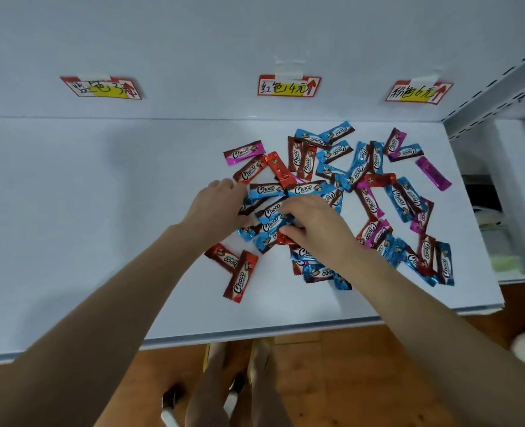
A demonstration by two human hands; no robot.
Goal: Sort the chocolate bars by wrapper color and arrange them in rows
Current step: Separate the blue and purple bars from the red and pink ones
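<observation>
Several chocolate bars in blue, red and pink wrappers lie jumbled on the right half of a white shelf (101,241). My left hand (216,208) and my right hand (313,226) both reach into the pile's left part and hold a bunch of blue bars (272,217) between them, fingers curled round the bars. Two red bars (239,272) lie apart at the pile's near left. A pink bar (433,173) lies alone at the far right.
Three price tags hang on the back wall: left tag (101,87), middle tag (288,85), right tag (418,92). A metal upright (495,87) borders the shelf on the right. Below the front edge is wooden floor (347,380).
</observation>
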